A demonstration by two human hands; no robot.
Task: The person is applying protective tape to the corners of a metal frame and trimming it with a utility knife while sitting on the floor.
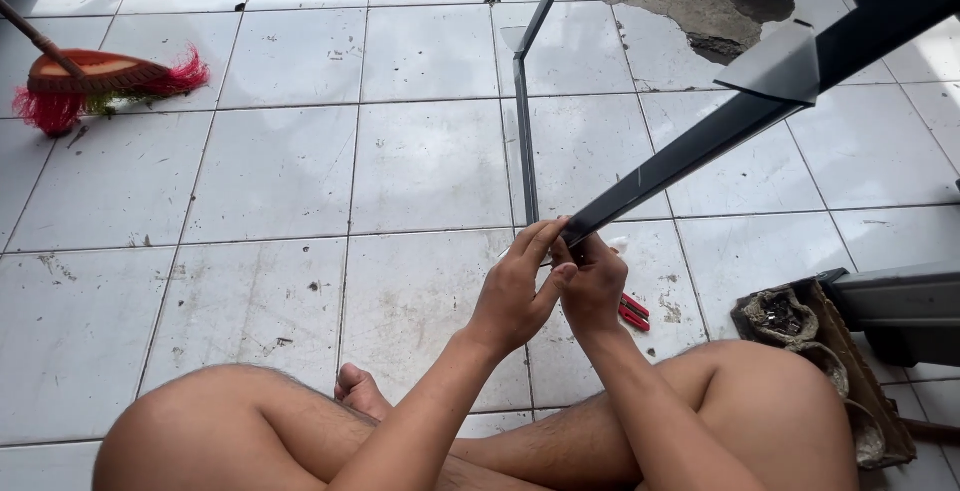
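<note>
A dark metal frame (690,151) made of long thin bars rises from in front of me toward the upper right. Its near corner end meets my two hands. My left hand (515,286) pinches that end with fingers and thumb. My right hand (595,286) is closed around the same end just beside it. A second bar (524,141) of the frame runs away across the tiled floor. I sit cross-legged, with my bare knees at the bottom of the view. What lies between my fingers at the bar's tip is hidden.
A red-handled tool (633,312) lies on the tiles right of my hands. A broom (95,79) with red bristles rests at the upper left. A woven tray (830,361) and a grey metal piece (895,301) sit at the right. A broken tile patch (715,11) shows at the back.
</note>
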